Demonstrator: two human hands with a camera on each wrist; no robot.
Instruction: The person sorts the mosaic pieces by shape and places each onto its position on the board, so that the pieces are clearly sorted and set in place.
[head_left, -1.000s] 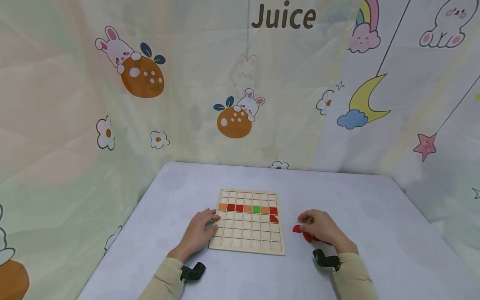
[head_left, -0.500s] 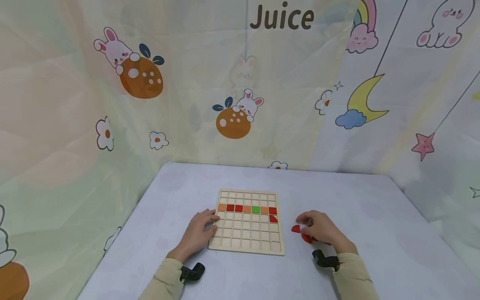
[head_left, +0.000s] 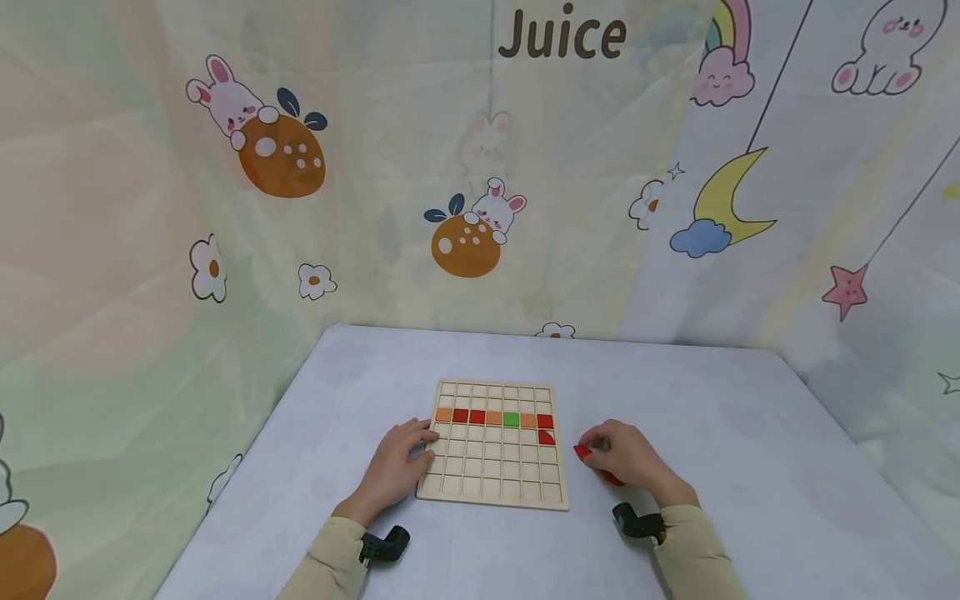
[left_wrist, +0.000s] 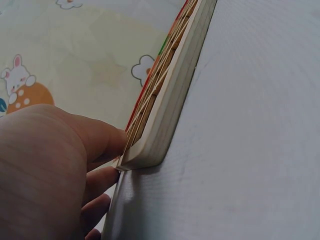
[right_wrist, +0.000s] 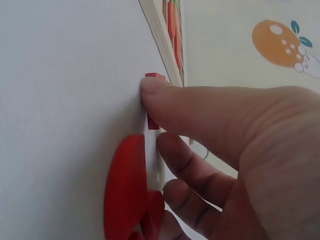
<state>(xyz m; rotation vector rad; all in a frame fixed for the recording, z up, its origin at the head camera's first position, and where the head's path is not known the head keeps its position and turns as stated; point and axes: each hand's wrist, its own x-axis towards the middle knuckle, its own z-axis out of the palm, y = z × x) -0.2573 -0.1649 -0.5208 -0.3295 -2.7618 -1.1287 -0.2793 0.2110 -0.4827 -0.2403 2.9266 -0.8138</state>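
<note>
My right hand pinched a red piece just right of the board, far nearer its right edge than my left hand, whose fingers rested relaxed on the left edge

Beyond the far edge of my surface I see a pale cloth backdrop printed with rabbits clinging to orange fruit; near the far right corner, a yellow moon and pink star, softly lit.
</note>
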